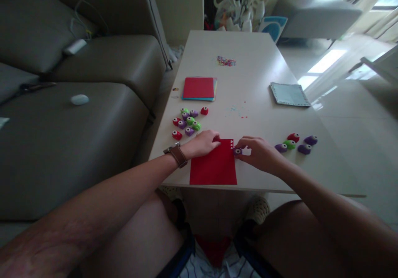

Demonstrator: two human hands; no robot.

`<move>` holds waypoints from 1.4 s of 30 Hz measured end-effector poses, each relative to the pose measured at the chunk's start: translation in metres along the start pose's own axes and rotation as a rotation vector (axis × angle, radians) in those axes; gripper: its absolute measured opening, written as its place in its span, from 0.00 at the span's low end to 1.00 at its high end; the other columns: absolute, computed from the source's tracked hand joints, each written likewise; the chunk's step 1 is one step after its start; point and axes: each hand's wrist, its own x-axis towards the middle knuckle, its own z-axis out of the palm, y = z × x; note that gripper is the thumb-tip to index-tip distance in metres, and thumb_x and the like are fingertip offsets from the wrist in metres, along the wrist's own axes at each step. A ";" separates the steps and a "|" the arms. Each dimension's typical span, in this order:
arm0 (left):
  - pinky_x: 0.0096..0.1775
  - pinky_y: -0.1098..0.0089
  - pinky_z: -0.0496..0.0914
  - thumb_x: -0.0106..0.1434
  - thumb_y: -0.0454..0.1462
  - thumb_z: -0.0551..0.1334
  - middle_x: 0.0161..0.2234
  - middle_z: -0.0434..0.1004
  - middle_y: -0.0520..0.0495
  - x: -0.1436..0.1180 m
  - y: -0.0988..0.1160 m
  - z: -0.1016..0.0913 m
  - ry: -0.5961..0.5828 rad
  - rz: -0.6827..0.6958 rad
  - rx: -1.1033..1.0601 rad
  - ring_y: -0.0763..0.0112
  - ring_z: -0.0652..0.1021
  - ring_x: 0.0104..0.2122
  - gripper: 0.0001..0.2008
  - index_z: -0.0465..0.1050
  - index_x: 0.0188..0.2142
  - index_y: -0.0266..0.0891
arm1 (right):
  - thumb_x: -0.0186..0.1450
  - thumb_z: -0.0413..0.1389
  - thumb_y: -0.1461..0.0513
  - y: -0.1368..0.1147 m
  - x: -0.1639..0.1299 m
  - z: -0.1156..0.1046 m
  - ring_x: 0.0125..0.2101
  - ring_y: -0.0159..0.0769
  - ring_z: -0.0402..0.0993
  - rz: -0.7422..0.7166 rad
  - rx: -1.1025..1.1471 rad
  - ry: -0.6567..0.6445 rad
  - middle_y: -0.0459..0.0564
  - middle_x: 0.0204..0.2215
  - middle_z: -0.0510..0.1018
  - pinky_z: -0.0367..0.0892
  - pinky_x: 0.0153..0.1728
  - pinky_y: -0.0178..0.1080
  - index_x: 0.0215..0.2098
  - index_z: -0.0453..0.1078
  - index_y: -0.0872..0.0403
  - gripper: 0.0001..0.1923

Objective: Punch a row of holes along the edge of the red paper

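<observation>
Head view: red paper sheet point(214, 168) lies flat at the near edge of the table point(248, 83), roughly mid-width. L hand point(203, 143) w/ a brown wrist strap point(177, 154) rests on the sheet's far-left corner, fingers together and pressed down flat. R hand point(259, 153) is at the sheet's far-right corner, fingertips pinching a small purple punch point(238, 151) that sits over the paper's edge. Small white cut-out shapes show in the red just beside the punch.

Cluster of red, green and purple punches point(187, 122) sits near the table's left edge, just beyond the L hand. A second small group point(297, 143) lies to the right of the R hand, toward the right edge. Stack of coloured paper, red on top point(199, 88), lies further along the left side. Light blue pad point(290, 94) near the right edge. Confetti scraps point(226, 61) toward the far end. Grey sofa point(77, 116) runs alongside the left edge.
</observation>
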 end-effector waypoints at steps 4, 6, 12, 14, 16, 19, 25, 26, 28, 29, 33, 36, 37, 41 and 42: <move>0.42 0.66 0.69 0.68 0.36 0.62 0.38 0.81 0.44 0.000 -0.001 0.000 -0.003 -0.002 -0.009 0.63 0.77 0.37 0.06 0.77 0.39 0.36 | 0.62 0.65 0.64 0.001 0.001 0.002 0.32 0.38 0.74 0.005 0.018 -0.026 0.48 0.33 0.80 0.65 0.33 0.38 0.33 0.75 0.51 0.04; 0.41 0.66 0.68 0.68 0.35 0.62 0.38 0.80 0.44 0.000 0.000 0.001 -0.009 -0.003 -0.015 0.64 0.77 0.37 0.05 0.77 0.39 0.37 | 0.61 0.65 0.65 0.003 0.001 0.003 0.32 0.37 0.74 -0.005 0.039 -0.034 0.47 0.33 0.80 0.66 0.34 0.38 0.33 0.75 0.51 0.05; 0.47 0.64 0.69 0.66 0.35 0.64 0.44 0.78 0.42 -0.002 0.006 0.001 0.069 0.036 0.053 0.61 0.77 0.43 0.07 0.75 0.43 0.37 | 0.62 0.64 0.66 0.005 0.001 0.005 0.34 0.38 0.75 -0.048 0.052 -0.034 0.49 0.36 0.81 0.68 0.37 0.40 0.38 0.79 0.50 0.07; 0.51 0.62 0.69 0.63 0.36 0.68 0.48 0.75 0.40 -0.004 0.008 0.001 0.162 0.109 0.126 0.57 0.75 0.48 0.13 0.74 0.46 0.37 | 0.63 0.64 0.64 0.004 0.001 0.005 0.34 0.38 0.75 -0.032 0.082 -0.015 0.49 0.37 0.81 0.69 0.36 0.40 0.39 0.79 0.50 0.06; 0.47 0.63 0.69 0.61 0.37 0.71 0.45 0.75 0.42 -0.007 0.011 0.000 0.142 0.186 0.125 0.58 0.75 0.46 0.13 0.74 0.44 0.38 | 0.65 0.64 0.59 0.004 0.002 0.005 0.33 0.38 0.76 0.018 0.167 0.020 0.51 0.37 0.81 0.70 0.35 0.41 0.39 0.79 0.51 0.05; 0.35 0.67 0.65 0.60 0.43 0.73 0.34 0.76 0.49 -0.011 0.012 0.002 -0.043 0.197 0.049 0.64 0.75 0.34 0.13 0.73 0.37 0.41 | 0.67 0.61 0.55 0.007 0.003 0.005 0.31 0.38 0.77 0.129 0.300 0.018 0.50 0.32 0.82 0.71 0.32 0.40 0.37 0.78 0.52 0.09; 0.30 0.67 0.60 0.59 0.44 0.74 0.30 0.76 0.52 -0.017 0.012 0.008 -0.134 0.090 0.049 0.67 0.73 0.29 0.14 0.74 0.37 0.43 | 0.66 0.62 0.53 0.015 0.003 0.003 0.27 0.39 0.76 0.253 0.334 -0.101 0.49 0.27 0.83 0.69 0.27 0.39 0.35 0.80 0.50 0.10; 0.30 0.67 0.60 0.59 0.44 0.74 0.30 0.76 0.52 -0.017 0.012 0.008 -0.131 0.092 0.047 0.66 0.74 0.29 0.14 0.73 0.37 0.43 | 0.66 0.62 0.54 0.015 0.003 0.002 0.27 0.39 0.77 0.256 0.343 -0.115 0.49 0.27 0.83 0.69 0.27 0.39 0.35 0.81 0.50 0.10; 0.30 0.67 0.60 0.59 0.43 0.74 0.31 0.77 0.51 -0.017 0.013 0.009 -0.126 0.107 0.053 0.66 0.74 0.30 0.14 0.73 0.37 0.42 | 0.66 0.62 0.54 0.015 0.003 0.001 0.28 0.40 0.78 0.267 0.362 -0.134 0.50 0.28 0.84 0.70 0.27 0.40 0.35 0.81 0.50 0.09; 0.30 0.67 0.60 0.59 0.43 0.74 0.32 0.77 0.51 -0.017 0.013 0.009 -0.125 0.117 0.057 0.66 0.74 0.30 0.14 0.73 0.37 0.42 | 0.66 0.62 0.55 0.015 0.003 0.001 0.28 0.40 0.79 0.271 0.370 -0.132 0.50 0.28 0.84 0.70 0.27 0.40 0.35 0.80 0.50 0.08; 0.31 0.68 0.61 0.61 0.42 0.74 0.34 0.78 0.50 -0.017 0.013 0.011 -0.110 0.157 0.073 0.66 0.76 0.32 0.13 0.72 0.38 0.42 | 0.65 0.62 0.57 0.013 0.004 0.003 0.29 0.41 0.80 0.252 0.399 -0.088 0.50 0.28 0.84 0.73 0.31 0.41 0.33 0.79 0.50 0.06; 0.32 0.68 0.62 0.62 0.43 0.73 0.35 0.79 0.50 -0.017 0.013 0.013 -0.111 0.167 0.087 0.65 0.77 0.34 0.13 0.73 0.40 0.42 | 0.65 0.62 0.58 0.012 0.006 0.005 0.31 0.42 0.81 0.230 0.405 -0.068 0.50 0.30 0.85 0.75 0.34 0.42 0.34 0.79 0.51 0.05; 0.33 0.69 0.63 0.62 0.43 0.73 0.36 0.79 0.50 -0.017 0.013 0.013 -0.116 0.170 0.092 0.65 0.77 0.34 0.13 0.73 0.41 0.42 | 0.65 0.62 0.58 0.012 0.006 0.005 0.31 0.42 0.81 0.226 0.409 -0.060 0.51 0.30 0.85 0.75 0.34 0.43 0.34 0.79 0.51 0.06; 0.36 0.69 0.65 0.62 0.42 0.73 0.38 0.79 0.50 -0.017 0.014 0.013 -0.125 0.176 0.108 0.64 0.79 0.37 0.14 0.72 0.41 0.42 | 0.64 0.62 0.58 0.012 0.007 0.008 0.33 0.42 0.81 0.226 0.438 -0.039 0.51 0.31 0.85 0.74 0.36 0.42 0.35 0.79 0.51 0.06; 0.36 0.68 0.65 0.62 0.42 0.73 0.38 0.79 0.50 -0.017 0.015 0.012 -0.125 0.175 0.111 0.63 0.79 0.37 0.14 0.71 0.41 0.42 | 0.64 0.62 0.57 0.012 0.007 0.008 0.33 0.42 0.81 0.227 0.443 -0.041 0.51 0.31 0.85 0.74 0.37 0.42 0.35 0.79 0.51 0.06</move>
